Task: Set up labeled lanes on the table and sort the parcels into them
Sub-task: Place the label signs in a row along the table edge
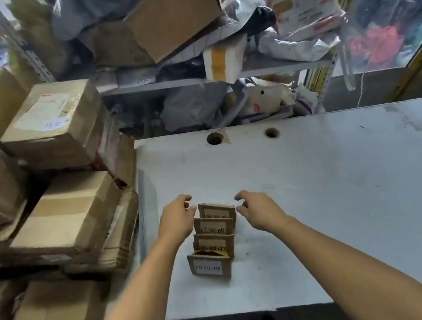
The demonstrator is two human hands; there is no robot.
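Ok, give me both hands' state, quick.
Left hand: open, fingers loosely curled beside the farthest label card, holding nothing.
Right hand: open, same on the other side.

Daylight enters from window upper right; worktop evenly lit, shadows soft. Whole frame slightly blurred (worst top left); wide-angle bending at edges.

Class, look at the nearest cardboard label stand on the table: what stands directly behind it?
Behind the nearest label stand three more label stands line up front to back. Each one covers the lower part of the label behind it, so those labels read only partly.
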